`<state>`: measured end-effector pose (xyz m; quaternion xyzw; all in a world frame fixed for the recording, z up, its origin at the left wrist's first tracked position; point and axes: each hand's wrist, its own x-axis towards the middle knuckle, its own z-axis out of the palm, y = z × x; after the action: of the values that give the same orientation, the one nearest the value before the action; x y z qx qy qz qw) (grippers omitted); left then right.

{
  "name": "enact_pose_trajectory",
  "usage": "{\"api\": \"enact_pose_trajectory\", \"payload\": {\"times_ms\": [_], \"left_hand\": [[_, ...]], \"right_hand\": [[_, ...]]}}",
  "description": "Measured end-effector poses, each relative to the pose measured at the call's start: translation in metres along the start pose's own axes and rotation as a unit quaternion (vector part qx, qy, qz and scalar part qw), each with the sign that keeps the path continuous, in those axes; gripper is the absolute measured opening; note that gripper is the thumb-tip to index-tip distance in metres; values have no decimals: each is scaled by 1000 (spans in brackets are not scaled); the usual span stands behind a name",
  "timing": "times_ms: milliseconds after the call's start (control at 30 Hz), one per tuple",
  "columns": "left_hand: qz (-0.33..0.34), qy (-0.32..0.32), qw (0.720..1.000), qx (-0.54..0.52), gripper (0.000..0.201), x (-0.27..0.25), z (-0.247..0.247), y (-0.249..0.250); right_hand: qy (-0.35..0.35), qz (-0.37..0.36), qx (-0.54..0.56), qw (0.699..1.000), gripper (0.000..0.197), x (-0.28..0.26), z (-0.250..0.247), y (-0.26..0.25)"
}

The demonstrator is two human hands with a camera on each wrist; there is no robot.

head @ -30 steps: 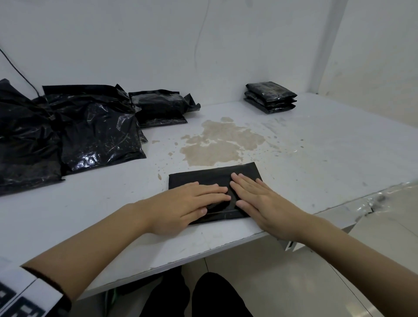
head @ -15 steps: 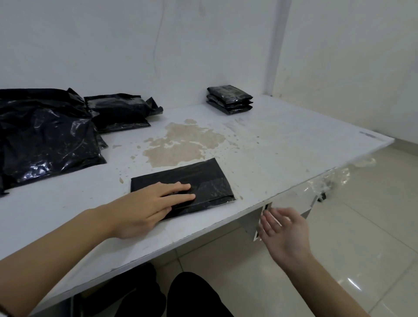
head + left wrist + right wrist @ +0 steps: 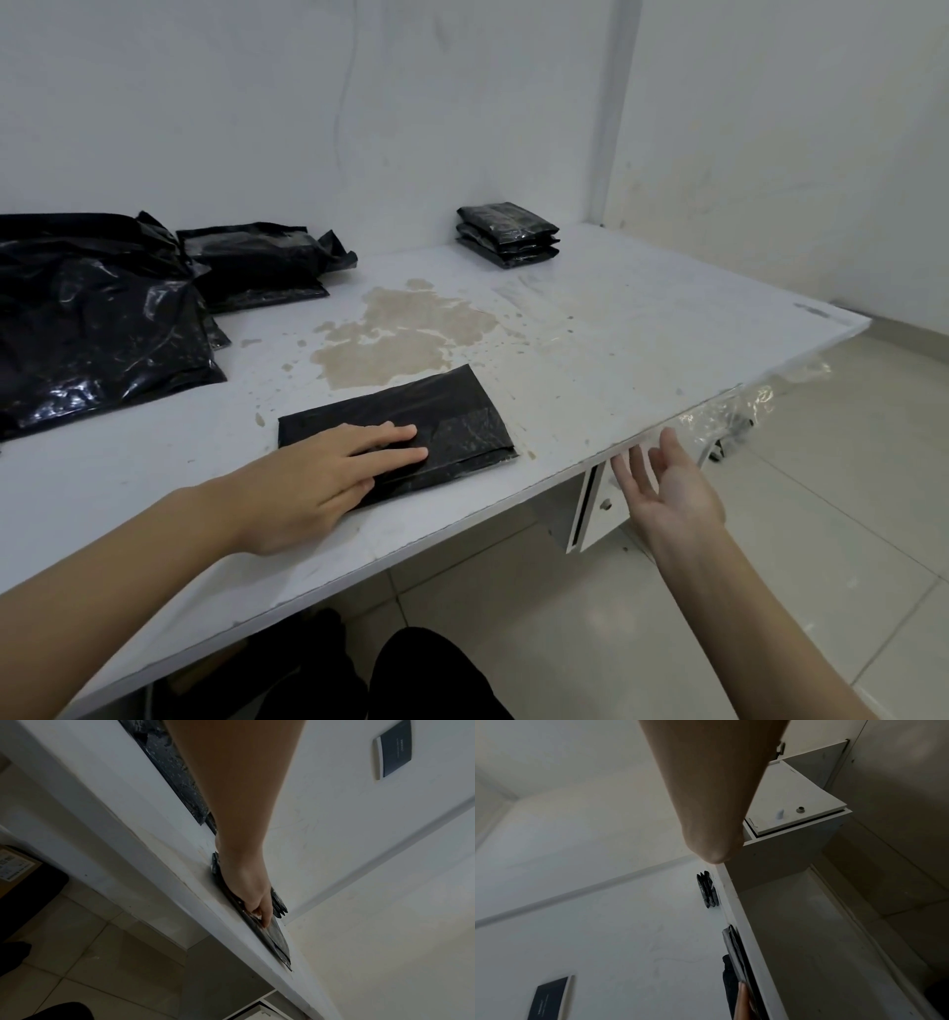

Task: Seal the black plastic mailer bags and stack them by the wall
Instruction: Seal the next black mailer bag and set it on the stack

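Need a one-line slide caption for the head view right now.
Left hand presses the flat black mailer bag on the white table; right hand open off its edge.

We note one flat black mailer bag [image 3: 411,421] lying near the counter's front edge. Three sealed bags [image 3: 507,234] sit stacked against the wall; unsealed bags [image 3: 97,318] lie far left.

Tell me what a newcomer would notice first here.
The left hand pressing flat on a black mailer at the table's near edge, while the right hand hangs open and empty off that edge. Next, the brown stain mid-table, the neat stack by the back wall and the loose bags far left.
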<state>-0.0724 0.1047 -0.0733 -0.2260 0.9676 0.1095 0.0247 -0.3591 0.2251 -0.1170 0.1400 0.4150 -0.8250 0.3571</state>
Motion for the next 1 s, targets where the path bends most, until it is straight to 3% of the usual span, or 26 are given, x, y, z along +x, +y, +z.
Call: {"api": "enact_pose_trajectory", "payload": {"times_ms": [167, 300, 433, 567, 667, 733, 867, 1000], "left_hand": [[1, 1, 1000, 3, 49, -1, -1, 2], [-2, 3, 1000, 1, 49, -1, -2, 4], [-11, 14, 1000, 9, 49, -1, -3, 6], [-18, 20, 999, 29, 50, 0, -5, 11], [-23, 14, 999, 29, 51, 1, -5, 13], [-25, 11, 999, 22, 52, 1, -5, 13], [-19, 17, 1000, 14, 53, 2, -5, 16], [-15, 24, 999, 30, 54, 3, -8, 20]], "right_hand": [[57, -44, -94, 993, 22, -4, 3, -4], [61, -96, -142, 983, 11, -6, 15, -4], [-5, -154, -139, 978, 8, -11, 38, -12], [-104, -151, -121, 976, 4, -11, 66, -23], [-158, -148, -142, 966, 19, -11, 89, -28], [-173, -146, -155, 962, 26, -11, 103, -31], [-179, -159, -178, 954, 9, -12, 126, -43], [-186, -173, -214, 943, 6, -13, 141, -50]]}}
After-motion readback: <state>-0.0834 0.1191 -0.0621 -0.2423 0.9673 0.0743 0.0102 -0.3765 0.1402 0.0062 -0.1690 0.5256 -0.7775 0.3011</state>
